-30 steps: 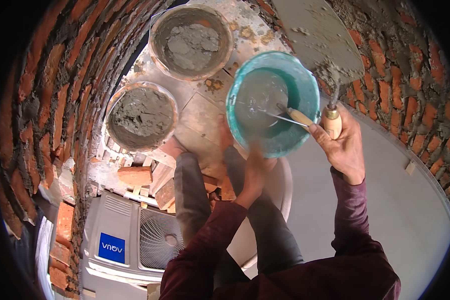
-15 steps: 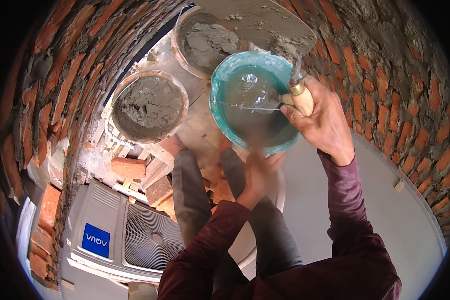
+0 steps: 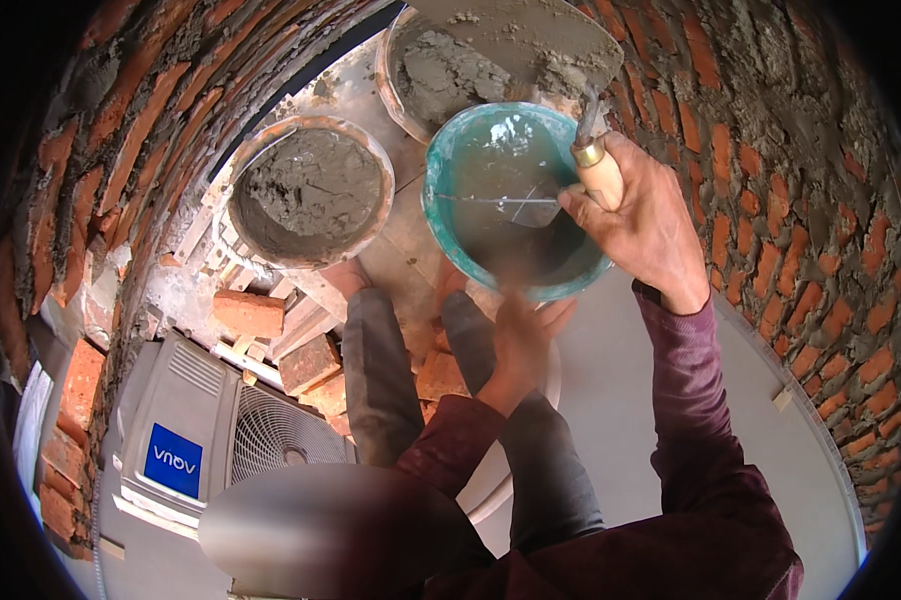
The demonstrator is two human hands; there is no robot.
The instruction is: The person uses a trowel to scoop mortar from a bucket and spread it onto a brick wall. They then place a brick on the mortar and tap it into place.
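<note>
Brick walls (image 3: 771, 200) all round. Right hand (image 3: 646, 225), fingers clamped on wooden trowel handle (image 3: 601, 180) above teal bucket (image 3: 441, 215). Left hand (image 3: 526, 335) cupped under bucket rim, fingers spread, touching. Two mortar pans (image 3: 306, 190) beside.

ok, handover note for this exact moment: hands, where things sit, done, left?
Right hand grips the trowel handle, blade loaded with mortar above the teal bowl.
Left hand supports the bowl's near rim from below.
Bowl holds murky water. Two mortar pans: one to the left, one behind the bowl.
Done: trowel loaded.
Left: mortar not yet laid on the brick wall.
</note>
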